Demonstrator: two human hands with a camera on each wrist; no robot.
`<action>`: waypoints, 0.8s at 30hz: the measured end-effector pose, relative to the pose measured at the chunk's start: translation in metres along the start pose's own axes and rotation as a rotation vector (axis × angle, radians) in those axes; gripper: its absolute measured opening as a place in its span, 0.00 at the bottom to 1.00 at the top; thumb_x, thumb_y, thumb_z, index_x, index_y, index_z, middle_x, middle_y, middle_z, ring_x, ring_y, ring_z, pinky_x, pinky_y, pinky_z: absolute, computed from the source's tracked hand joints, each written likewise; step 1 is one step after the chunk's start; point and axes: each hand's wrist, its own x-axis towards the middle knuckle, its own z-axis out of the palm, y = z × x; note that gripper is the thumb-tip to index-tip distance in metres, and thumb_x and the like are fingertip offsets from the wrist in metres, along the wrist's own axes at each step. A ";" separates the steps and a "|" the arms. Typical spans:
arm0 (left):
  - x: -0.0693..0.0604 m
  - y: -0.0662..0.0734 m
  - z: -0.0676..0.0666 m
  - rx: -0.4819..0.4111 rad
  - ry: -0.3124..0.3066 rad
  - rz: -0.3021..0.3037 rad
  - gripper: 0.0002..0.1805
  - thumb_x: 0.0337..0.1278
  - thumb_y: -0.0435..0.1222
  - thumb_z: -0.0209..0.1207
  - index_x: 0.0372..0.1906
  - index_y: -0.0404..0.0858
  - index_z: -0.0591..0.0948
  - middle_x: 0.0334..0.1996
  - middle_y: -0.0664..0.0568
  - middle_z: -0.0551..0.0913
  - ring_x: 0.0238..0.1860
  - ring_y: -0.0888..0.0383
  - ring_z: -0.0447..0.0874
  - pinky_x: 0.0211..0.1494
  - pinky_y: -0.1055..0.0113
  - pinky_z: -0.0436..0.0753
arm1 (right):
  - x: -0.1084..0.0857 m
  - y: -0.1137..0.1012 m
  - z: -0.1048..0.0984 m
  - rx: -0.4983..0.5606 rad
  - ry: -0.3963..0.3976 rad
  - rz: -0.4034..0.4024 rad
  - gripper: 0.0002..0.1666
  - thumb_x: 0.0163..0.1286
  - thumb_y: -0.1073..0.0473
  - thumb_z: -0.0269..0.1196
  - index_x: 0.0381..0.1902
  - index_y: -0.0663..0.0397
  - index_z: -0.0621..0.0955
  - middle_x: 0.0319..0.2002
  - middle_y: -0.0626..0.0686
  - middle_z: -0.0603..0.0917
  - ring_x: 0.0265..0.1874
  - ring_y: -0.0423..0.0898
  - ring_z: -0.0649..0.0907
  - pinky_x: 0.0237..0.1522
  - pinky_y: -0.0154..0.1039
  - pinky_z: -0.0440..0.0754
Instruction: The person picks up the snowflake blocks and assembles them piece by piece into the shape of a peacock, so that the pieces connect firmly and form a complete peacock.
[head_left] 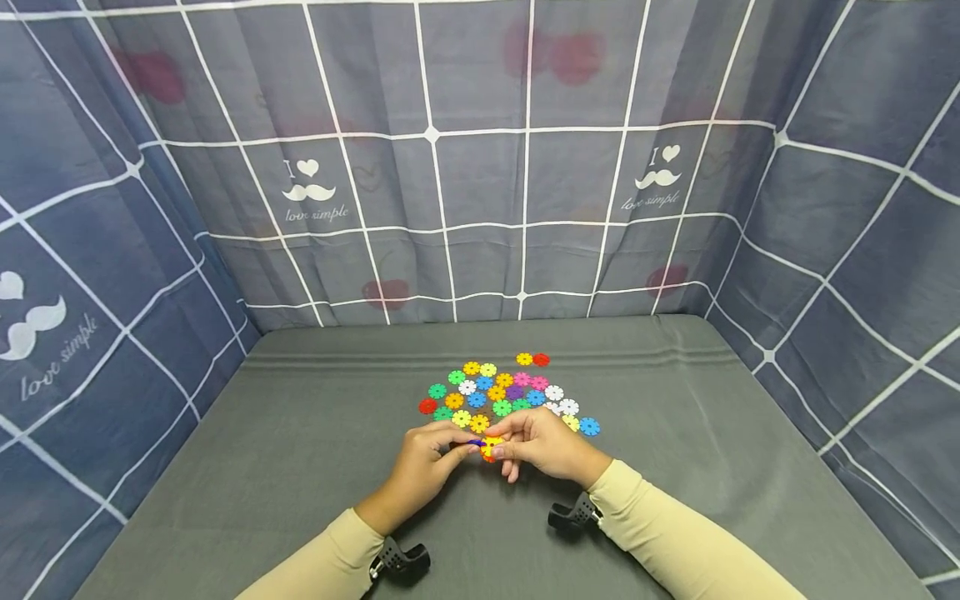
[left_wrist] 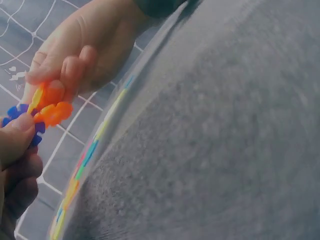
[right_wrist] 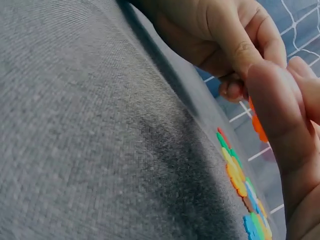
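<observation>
In the head view the left hand (head_left: 428, 460) and right hand (head_left: 546, 445) meet over the near side of a spread of coloured notched discs. Between finger and thumb the left hand pinches a blue disc (left_wrist: 38, 131). The right hand pinches a yellow disc (left_wrist: 36, 98), seen edge-on in the left wrist view. An orange-red disc (left_wrist: 54, 114) is joined with these two, below the right fingers. In the right wrist view the fingers hide most of the pieces, and part of the orange-red disc (right_wrist: 258, 128) shows.
Loose flat discs in many colours lie on the grey cloth (head_left: 315, 433) just beyond the hands, among them a red disc (head_left: 541, 360) at the back and a blue disc (head_left: 589, 427) at the right. A checked curtain (head_left: 480, 183) stands behind and on both sides.
</observation>
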 end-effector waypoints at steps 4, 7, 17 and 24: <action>0.000 0.002 -0.003 0.006 -0.013 0.002 0.09 0.51 0.26 0.78 0.38 0.39 0.92 0.35 0.60 0.88 0.35 0.63 0.86 0.36 0.70 0.83 | 0.002 0.000 0.000 0.017 -0.021 0.001 0.16 0.73 0.73 0.67 0.57 0.75 0.82 0.35 0.73 0.86 0.22 0.48 0.88 0.28 0.52 0.89; 0.002 0.003 -0.003 0.029 -0.002 -0.029 0.08 0.55 0.29 0.77 0.39 0.40 0.92 0.35 0.62 0.87 0.34 0.64 0.83 0.33 0.68 0.83 | 0.003 -0.002 -0.005 -0.028 0.020 -0.015 0.18 0.76 0.69 0.66 0.59 0.74 0.82 0.33 0.73 0.84 0.20 0.48 0.86 0.25 0.49 0.88; 0.002 -0.008 0.001 -0.005 0.126 -0.201 0.06 0.59 0.28 0.75 0.39 0.40 0.90 0.33 0.60 0.85 0.29 0.61 0.81 0.32 0.70 0.81 | -0.002 0.010 -0.047 -0.619 0.403 0.008 0.08 0.68 0.66 0.75 0.44 0.60 0.89 0.33 0.49 0.85 0.22 0.38 0.77 0.24 0.34 0.76; 0.001 -0.008 0.001 -0.037 0.119 -0.295 0.06 0.59 0.30 0.75 0.38 0.41 0.90 0.31 0.61 0.85 0.29 0.61 0.81 0.33 0.69 0.81 | 0.003 0.020 -0.033 -0.996 0.168 -0.268 0.07 0.64 0.66 0.77 0.40 0.57 0.90 0.42 0.52 0.86 0.39 0.46 0.82 0.44 0.44 0.83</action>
